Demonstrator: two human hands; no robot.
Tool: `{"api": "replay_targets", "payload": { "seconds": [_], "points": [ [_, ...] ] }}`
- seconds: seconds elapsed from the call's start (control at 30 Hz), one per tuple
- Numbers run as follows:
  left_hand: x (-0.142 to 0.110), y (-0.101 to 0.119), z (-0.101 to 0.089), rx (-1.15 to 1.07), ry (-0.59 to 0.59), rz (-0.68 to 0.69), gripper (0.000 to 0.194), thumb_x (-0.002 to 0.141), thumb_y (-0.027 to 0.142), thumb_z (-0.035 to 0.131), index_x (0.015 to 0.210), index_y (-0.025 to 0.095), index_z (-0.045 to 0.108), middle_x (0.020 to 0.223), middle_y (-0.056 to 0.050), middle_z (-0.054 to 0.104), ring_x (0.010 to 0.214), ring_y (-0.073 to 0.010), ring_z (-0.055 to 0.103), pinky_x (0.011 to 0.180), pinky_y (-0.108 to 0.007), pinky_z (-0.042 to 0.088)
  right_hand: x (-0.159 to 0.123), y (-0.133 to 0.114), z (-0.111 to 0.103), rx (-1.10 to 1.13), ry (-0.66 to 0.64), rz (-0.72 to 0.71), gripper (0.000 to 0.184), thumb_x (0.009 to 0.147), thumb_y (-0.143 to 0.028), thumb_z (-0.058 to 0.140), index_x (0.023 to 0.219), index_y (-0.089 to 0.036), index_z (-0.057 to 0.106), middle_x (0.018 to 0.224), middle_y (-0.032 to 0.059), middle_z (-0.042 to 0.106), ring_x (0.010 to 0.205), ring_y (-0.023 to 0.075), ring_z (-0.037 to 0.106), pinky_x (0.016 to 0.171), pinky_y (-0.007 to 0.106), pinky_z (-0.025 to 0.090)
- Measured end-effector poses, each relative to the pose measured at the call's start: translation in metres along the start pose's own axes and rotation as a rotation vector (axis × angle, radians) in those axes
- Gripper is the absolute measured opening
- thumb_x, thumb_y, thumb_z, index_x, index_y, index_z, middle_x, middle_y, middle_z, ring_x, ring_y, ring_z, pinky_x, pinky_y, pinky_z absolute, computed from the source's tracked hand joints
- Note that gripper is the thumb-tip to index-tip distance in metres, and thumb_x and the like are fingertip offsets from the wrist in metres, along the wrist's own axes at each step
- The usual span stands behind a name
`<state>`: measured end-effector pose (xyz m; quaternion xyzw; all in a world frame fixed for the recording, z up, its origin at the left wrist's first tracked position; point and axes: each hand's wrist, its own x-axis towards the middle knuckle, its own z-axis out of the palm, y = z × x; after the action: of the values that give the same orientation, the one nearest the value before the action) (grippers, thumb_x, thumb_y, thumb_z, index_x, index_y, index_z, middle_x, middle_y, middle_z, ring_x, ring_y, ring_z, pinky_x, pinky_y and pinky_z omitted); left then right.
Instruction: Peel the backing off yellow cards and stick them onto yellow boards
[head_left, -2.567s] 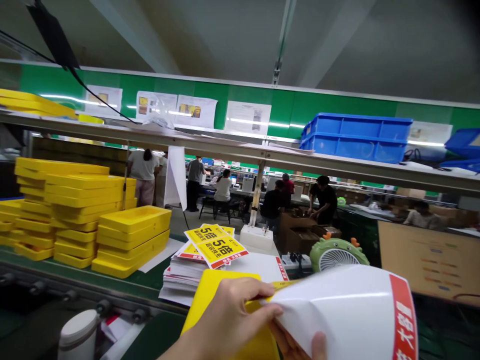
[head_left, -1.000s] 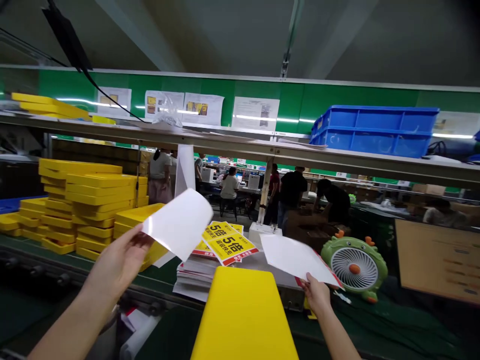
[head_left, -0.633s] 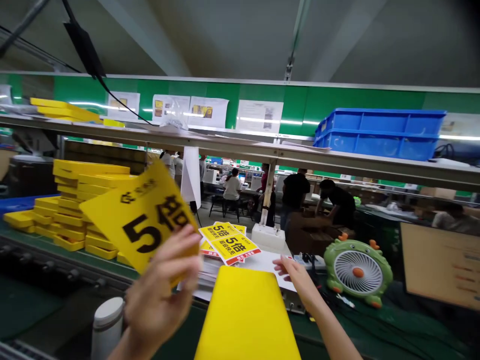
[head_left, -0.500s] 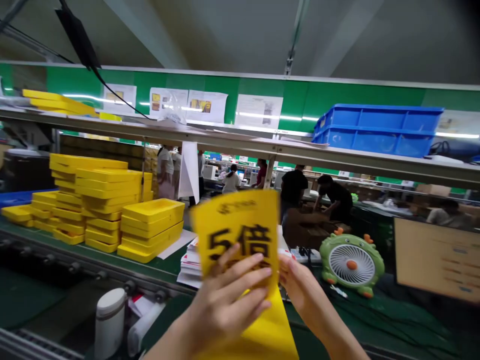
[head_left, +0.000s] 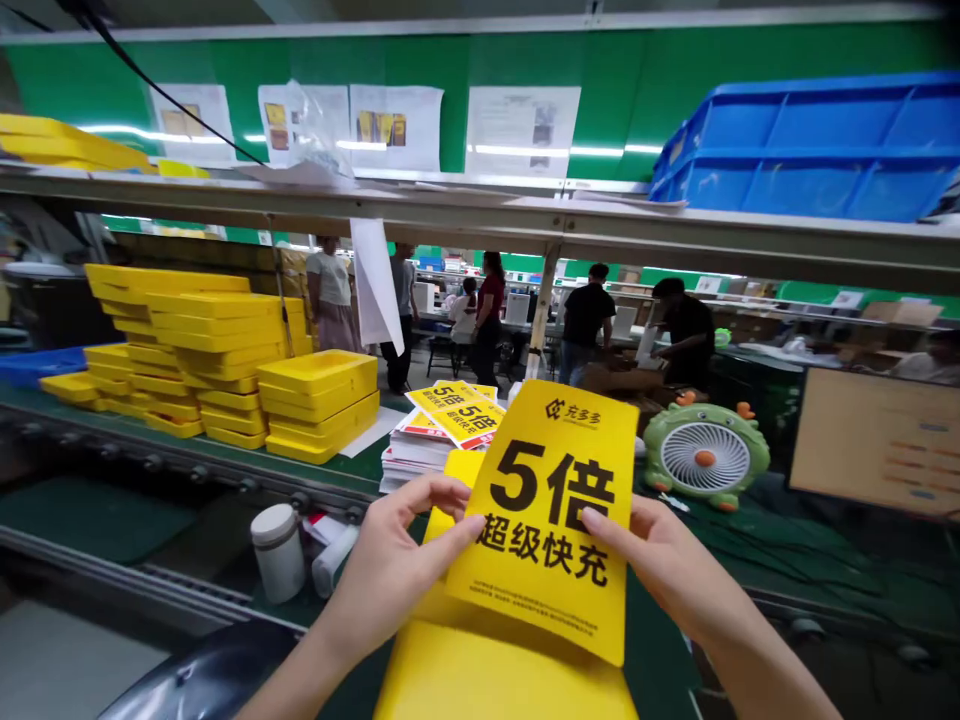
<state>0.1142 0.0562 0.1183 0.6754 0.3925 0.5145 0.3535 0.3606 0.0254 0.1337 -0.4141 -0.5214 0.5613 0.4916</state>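
Note:
Between my two hands is a yellow printed sheet [head_left: 551, 600], with large black characters and a "5" facing me. My left hand [head_left: 394, 560] pinches its left edge, thumb on the front. On the right edge, my right hand [head_left: 667, 550] grips with the thumb over the print and the fingers behind. Beneath the sheet lies a larger smooth yellow object [head_left: 502, 675], box-like, mostly covered. Just behind stands a stack of papers [head_left: 416, 450], topped by similar yellow printed sheets [head_left: 459, 408].
Piles of yellow trays [head_left: 322, 400] line the bench at left. A green fan [head_left: 705, 455] and a cardboard panel [head_left: 870, 440] stand at right. Below left is a white jar [head_left: 277, 550]. A blue crate [head_left: 817, 150] rests on the shelf [head_left: 450, 215]. Several people are beyond.
The view has tipped downward. My left hand has moved off the sheet's face to its left edge, and the sheet now leans back with its print uncovered. The yellow-topped paper stack has come into sight.

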Motion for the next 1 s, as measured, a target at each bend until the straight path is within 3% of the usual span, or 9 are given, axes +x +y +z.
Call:
{"api": "replay_targets", "payload": {
  "seconds": [0.1,0.27,0.53,0.73,1.0],
  "points": [
    [-0.008,-0.004,-0.005,0.017,0.019,-0.1,0.027,0.074,0.039,0.073,0.089,0.018,0.063,0.08,-0.001,0.064,0.077,-0.0157,0.059,0.07,-0.025,0.048,0.007,0.002,0.001,-0.075,-0.111,0.047,0.036,0.081,-0.041,0.07,0.105,-0.014,0.07,0.104,0.0112,0.072,0.095,0.0264,0.068,0.08,0.032,0.058],
    [-0.018,-0.011,-0.01,0.05,0.022,-0.191,0.03,0.074,0.043,0.072,0.091,0.02,0.062,0.075,0.001,0.065,0.077,-0.0155,0.06,0.071,-0.023,0.047,0.017,0.007,-0.003,0.005,-0.304,0.224,0.03,0.086,-0.034,0.069,0.112,-0.021,0.068,0.109,0.0081,0.071,0.1,0.0234,0.067,0.084,0.028,0.058],
    [-0.026,-0.026,-0.012,0.025,-0.014,-0.259,0.026,0.074,0.04,0.072,0.088,0.02,0.062,0.071,0.001,0.065,0.074,-0.0153,0.06,0.072,-0.023,0.049,0.022,0.023,-0.007,-0.035,-0.337,0.233,0.024,0.087,-0.034,0.068,0.106,-0.02,0.071,0.106,0.0069,0.072,0.096,0.0223,0.069,0.082,0.026,0.058],
    [-0.027,-0.031,-0.011,0.117,0.006,-0.209,0.021,0.075,0.04,0.069,0.082,0.021,0.063,0.071,-0.001,0.065,0.091,-0.0223,0.059,0.097,-0.04,0.04,0.024,0.031,-0.011,-0.047,-0.334,0.25,0.024,0.086,-0.035,0.068,0.105,-0.021,0.07,0.107,0.0073,0.071,0.096,0.023,0.069,0.083,0.029,0.058],
    [-0.027,-0.034,-0.01,0.127,0.022,-0.174,0.019,0.075,0.04,0.068,0.079,0.022,0.063,0.068,0.0,0.064,0.09,-0.0223,0.058,0.106,-0.048,0.032,0.026,0.032,-0.012,-0.036,-0.334,0.253,0.024,0.086,-0.033,0.068,0.107,-0.022,0.071,0.107,0.0066,0.071,0.093,0.0216,0.07,0.081,0.028,0.059]
  ]
}}
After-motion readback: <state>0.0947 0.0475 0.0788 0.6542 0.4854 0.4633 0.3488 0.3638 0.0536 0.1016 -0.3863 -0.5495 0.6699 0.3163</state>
